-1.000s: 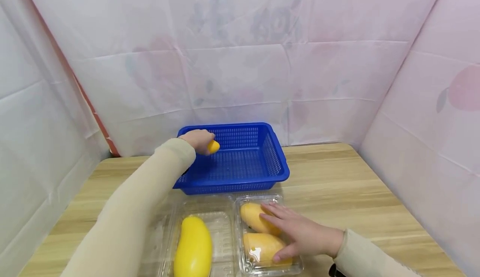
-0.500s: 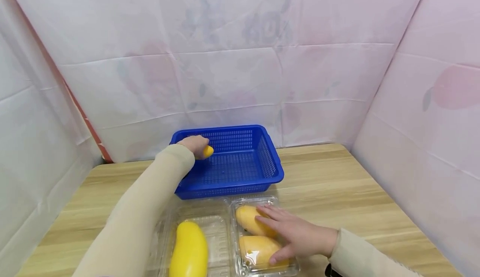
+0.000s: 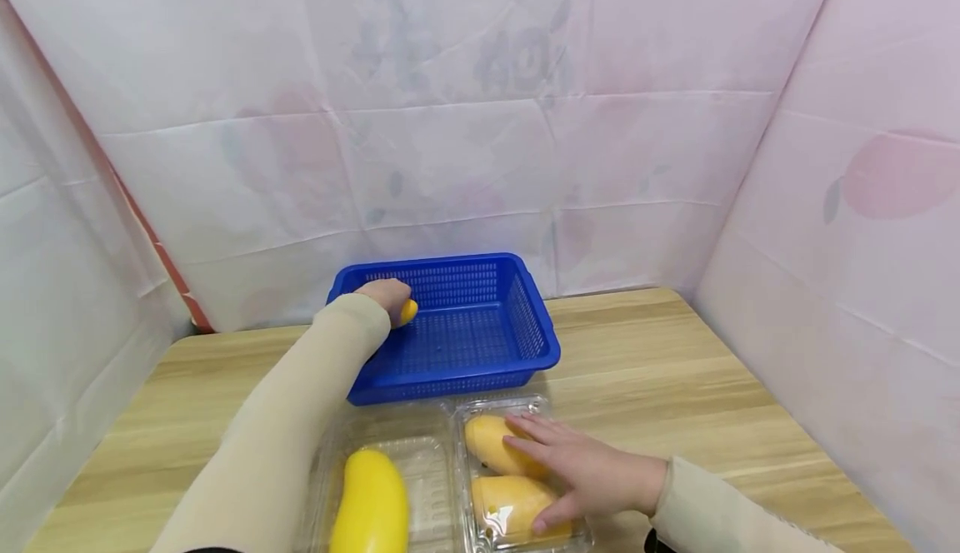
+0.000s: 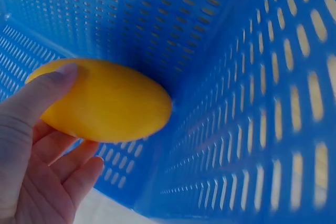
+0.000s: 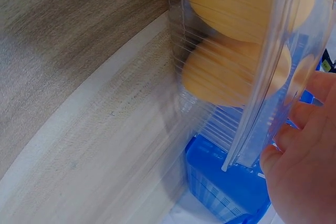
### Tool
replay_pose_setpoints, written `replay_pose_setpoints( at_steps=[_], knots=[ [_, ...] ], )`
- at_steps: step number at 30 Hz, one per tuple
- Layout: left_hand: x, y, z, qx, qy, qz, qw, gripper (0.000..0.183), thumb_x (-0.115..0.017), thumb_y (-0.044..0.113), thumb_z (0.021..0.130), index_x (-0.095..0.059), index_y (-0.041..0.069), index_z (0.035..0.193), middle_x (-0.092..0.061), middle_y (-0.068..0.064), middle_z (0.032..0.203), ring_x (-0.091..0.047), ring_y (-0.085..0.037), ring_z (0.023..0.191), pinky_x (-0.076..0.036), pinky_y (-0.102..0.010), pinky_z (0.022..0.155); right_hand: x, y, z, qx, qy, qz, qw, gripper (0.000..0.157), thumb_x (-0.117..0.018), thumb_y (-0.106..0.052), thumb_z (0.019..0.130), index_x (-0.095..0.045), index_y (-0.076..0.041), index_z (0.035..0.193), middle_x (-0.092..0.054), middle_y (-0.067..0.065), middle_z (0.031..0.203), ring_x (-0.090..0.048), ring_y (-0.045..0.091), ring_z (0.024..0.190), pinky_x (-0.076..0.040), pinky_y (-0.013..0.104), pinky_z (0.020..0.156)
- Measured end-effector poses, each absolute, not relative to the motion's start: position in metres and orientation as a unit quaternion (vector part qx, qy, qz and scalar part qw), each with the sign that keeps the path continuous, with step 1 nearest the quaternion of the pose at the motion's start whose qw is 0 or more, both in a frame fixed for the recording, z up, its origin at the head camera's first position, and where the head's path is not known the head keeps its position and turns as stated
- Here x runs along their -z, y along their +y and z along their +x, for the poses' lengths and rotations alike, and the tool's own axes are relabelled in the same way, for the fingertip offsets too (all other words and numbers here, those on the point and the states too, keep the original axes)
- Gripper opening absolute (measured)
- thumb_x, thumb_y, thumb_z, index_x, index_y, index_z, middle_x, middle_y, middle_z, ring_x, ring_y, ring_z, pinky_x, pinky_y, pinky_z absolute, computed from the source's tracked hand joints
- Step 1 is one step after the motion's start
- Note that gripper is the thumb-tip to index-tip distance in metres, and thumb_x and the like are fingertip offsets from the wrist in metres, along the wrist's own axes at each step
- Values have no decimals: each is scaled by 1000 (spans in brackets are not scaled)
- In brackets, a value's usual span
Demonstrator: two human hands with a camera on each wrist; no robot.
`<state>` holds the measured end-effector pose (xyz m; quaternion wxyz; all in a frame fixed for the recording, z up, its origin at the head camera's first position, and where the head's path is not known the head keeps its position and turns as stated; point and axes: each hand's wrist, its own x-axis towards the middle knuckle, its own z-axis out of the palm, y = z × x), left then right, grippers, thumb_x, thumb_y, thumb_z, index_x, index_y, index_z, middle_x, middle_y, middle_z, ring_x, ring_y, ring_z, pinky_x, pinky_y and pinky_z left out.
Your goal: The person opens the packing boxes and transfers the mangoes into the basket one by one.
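Observation:
My left hand (image 3: 386,295) reaches into the left part of a blue perforated basket (image 3: 450,384). It grips a yellow mango (image 4: 113,100), thumb on one side and fingers beneath, near a basket corner in the left wrist view. My right hand (image 3: 600,471) rests with spread fingers on a clear plastic box (image 3: 461,495). Through its lid, two orange-yellow mangoes (image 3: 513,505) show. In the right wrist view, the fingers (image 5: 286,137) lie against the lid side. Left of this box, another yellow mango (image 3: 370,499) lies in a clear plastic tray (image 3: 429,474).
The wooden table (image 3: 637,361) carries everything. Behind it hangs a pale printed sheet (image 3: 450,153), with further sheets at both sides. The basket stands at the table's back, just beyond the plastic box and tray.
My left hand has lowered slightly into the basket with the mango held. My right hand stays on the box. The head view has shifted a little.

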<state>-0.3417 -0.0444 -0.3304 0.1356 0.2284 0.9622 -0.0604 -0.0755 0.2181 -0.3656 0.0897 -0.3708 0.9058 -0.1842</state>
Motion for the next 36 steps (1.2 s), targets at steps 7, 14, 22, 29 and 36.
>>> replay_pose_setpoints(
  at_steps=[7, 14, 22, 29, 36],
  knots=[
    [332, -43, -331, 63, 962, 243, 106, 14, -71, 9, 80, -64, 8, 93, -60, -6, 83, -54, -22, 76, -47, -39, 79, 367, 217, -74, 185, 907, -364, 97, 89, -56, -63, 77, -35, -8, 144, -20, 14, 152, -20, 38, 136, -25, 55, 103],
    [334, -48, -327, 87, 960, 227, 137, 18, -70, 15, 83, -65, 8, 99, -61, -5, 86, -55, -21, 79, -47, -37, 80, 369, 218, -70, 166, 905, -383, 81, 88, -55, -63, 78, -36, -8, 143, -23, 14, 151, -23, 38, 135, -28, 54, 102],
    [312, -62, -323, 122, 953, 233, 153, 23, -67, 13, 83, -64, 7, 105, -63, -7, 96, -55, -19, 81, -49, -34, 73, 372, 221, -64, 158, 900, -401, 65, 87, -57, -62, 78, -39, -5, 141, -28, 17, 148, -26, 40, 133, -31, 54, 100],
    [277, -70, -323, 130, 956, 223, 139, 21, -66, 12, 83, -65, 5, 103, -64, -9, 99, -60, -24, 90, -50, -39, 77, 374, 230, -64, 156, 894, -417, 58, 86, -57, -60, 79, -38, -5, 142, -28, 18, 148, -28, 41, 131, -34, 54, 97],
    [271, -63, -317, 108, 953, 232, 165, 44, -64, 24, 89, -54, 6, 127, -57, -10, 124, -54, -26, 112, -44, -41, 91, 367, 244, -78, 179, 890, -414, 62, 85, -61, -56, 78, -38, -5, 142, -26, 17, 149, -27, 42, 132, -33, 54, 97]
  ],
)
